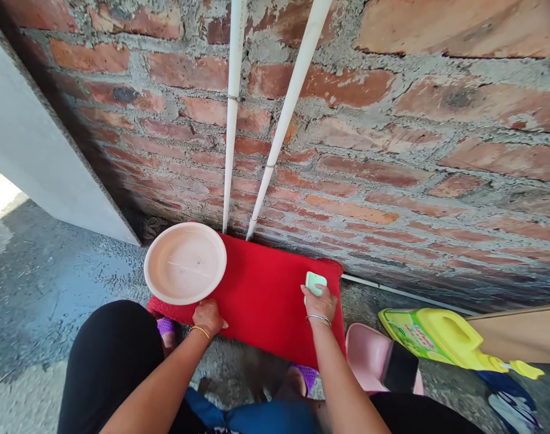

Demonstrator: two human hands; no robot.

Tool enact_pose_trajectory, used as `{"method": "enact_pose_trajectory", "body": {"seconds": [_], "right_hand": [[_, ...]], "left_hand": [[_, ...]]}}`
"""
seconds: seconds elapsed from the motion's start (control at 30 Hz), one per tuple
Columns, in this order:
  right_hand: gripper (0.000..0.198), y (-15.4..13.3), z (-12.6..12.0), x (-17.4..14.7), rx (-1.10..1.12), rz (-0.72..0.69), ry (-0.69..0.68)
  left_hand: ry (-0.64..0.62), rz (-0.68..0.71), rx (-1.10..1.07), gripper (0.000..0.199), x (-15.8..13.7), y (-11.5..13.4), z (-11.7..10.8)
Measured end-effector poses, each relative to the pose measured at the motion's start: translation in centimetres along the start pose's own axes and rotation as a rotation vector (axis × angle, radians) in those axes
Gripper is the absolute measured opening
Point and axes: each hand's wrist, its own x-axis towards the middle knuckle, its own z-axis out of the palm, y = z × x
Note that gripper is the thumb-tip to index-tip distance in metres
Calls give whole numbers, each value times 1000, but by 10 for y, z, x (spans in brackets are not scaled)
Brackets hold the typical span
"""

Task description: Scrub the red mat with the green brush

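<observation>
My right hand (pixel 322 300) is closed around a mint-green brush (pixel 315 281), a flat palm-sized block; its underside is hidden. It is held against the right part of a red cloth (pixel 265 283), which is spread over a low, flat support. My left hand (pixel 209 316) lies at the cloth's near edge, fingers curled over it and thumb pointing right. Just beyond that hand, a round, pale pink basin (pixel 185 263) sits on the left end of the cloth. A few small dark specks show on its bottom.
A brick wall (pixel 347 169) with two white pipes (pixel 284 120) rises behind the cloth. A grey slab (pixel 53 120) leans at left. At right are a yellow jug (pixel 437 337) lying on its side, a pink plastic container (pixel 367 349) with a dark flat object, and a shoe (pixel 512 410).
</observation>
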Motion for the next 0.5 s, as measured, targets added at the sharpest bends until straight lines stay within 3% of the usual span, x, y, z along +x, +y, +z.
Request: {"method": "enact_pose_trajectory", "body": {"seconds": [0.17,0.27,0.37,0.5], "right_hand": [[38,-94,53,-49,40,-469,-197],[35,-141,75,-72,-29,-646,-307],[36,-158,80,-71,-88,-690,-364],[36,-139,65,-35,-137,-599,-343]], "left_hand": [[-11,-1,15,61,3,2,0],[-20,-2,14,60,5,2,1],[-19,4,4,59,8,1,3],[-13,8,7,60,12,0,7]]}}
